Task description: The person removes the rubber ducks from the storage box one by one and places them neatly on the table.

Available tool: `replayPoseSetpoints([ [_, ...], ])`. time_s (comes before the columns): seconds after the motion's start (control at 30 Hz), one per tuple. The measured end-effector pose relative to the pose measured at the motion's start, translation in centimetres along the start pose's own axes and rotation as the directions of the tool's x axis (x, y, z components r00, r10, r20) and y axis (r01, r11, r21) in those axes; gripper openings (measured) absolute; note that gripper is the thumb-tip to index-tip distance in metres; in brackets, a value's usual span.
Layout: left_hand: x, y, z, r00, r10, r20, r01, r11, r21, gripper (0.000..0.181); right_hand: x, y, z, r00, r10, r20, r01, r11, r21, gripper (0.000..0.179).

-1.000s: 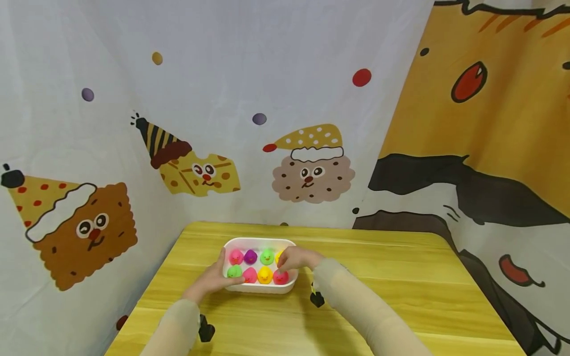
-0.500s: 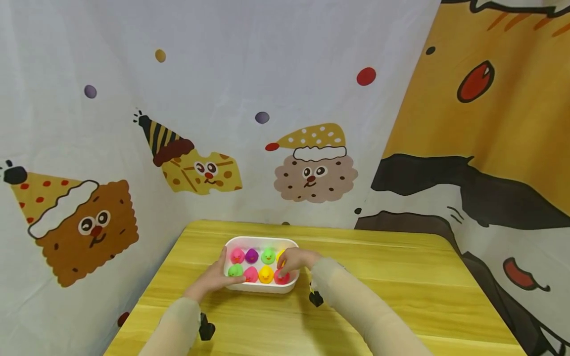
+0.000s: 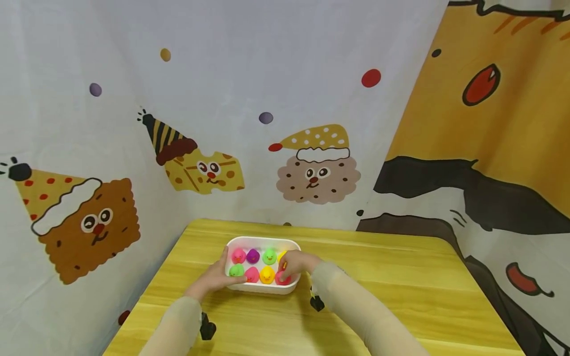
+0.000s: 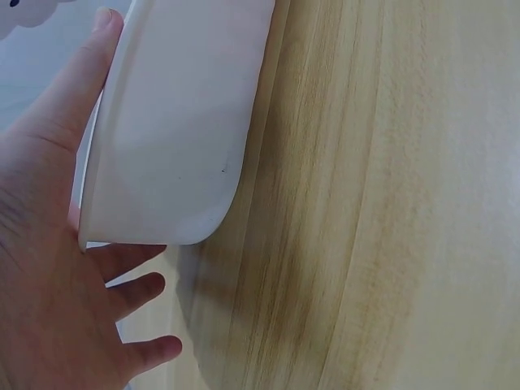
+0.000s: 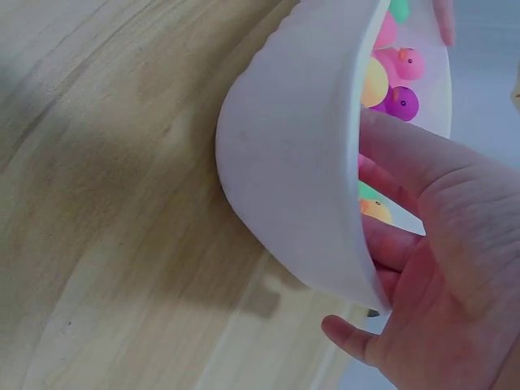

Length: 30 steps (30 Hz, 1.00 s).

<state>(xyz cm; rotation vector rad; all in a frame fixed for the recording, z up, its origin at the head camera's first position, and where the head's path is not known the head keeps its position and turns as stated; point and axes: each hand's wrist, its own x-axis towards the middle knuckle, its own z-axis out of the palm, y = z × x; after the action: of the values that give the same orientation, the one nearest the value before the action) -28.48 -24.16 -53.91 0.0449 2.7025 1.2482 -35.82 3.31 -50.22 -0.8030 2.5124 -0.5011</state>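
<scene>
A white plastic tray [image 3: 267,288] holds two rows of small rubber ducks. At its left end my left hand [image 3: 215,278] clasps the corner, thumb along the near rim and fingers on the end wall; in the left wrist view the other fingers spread below the tray [image 4: 175,138]. My right hand [image 3: 298,262] reaches over the right end and pinches a rose-pink duck [image 3: 280,280] in the near row. That duck is hidden in the right wrist view, where the thumb and some fingers of the right hand [image 5: 463,236] dip behind the tray wall.
Beside the rose duck sits a yellow duck [image 3: 267,274], then a pink duck [image 3: 252,274] and a green duck [image 3: 236,270]. The far row includes a purple duck [image 3: 253,255]. Under the tray lies a wooden table [image 3: 383,282], with a printed cloth [image 3: 249,79] hanging behind it.
My right fingers have lowered a little and closed about the rose-pink duck. My left hand keeps its place on the tray. The head view has shifted slightly.
</scene>
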Motion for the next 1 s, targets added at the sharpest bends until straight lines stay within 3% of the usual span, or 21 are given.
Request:
replayPoseSetpoints([
  [0.27, 0.1, 0.2, 0.0, 1.0, 0.002, 0.004, -0.002, 1.0, -0.018, 0.125, 0.3, 0.4, 0.4, 0.999, 0.033, -0.016, -0.032, 0.999, 0.025, 0.011],
  [0.53, 0.0, 0.3, -0.2, 0.999, -0.001, 0.038, 0.003, 0.999, -0.041, 0.127, 0.4, 0.7, 0.1, 0.998, -0.024, -0.062, 0.025, 1.0, 0.007, 0.012],
  [1.0, 0.0, 0.3, -0.2, 0.998, -0.023, 0.057, 0.025, 0.999, -0.037, 0.128, 0.0, 0.7, -1.6, 0.996, -0.071, -0.06, 0.079, 0.985, 0.152, 0.011],
])
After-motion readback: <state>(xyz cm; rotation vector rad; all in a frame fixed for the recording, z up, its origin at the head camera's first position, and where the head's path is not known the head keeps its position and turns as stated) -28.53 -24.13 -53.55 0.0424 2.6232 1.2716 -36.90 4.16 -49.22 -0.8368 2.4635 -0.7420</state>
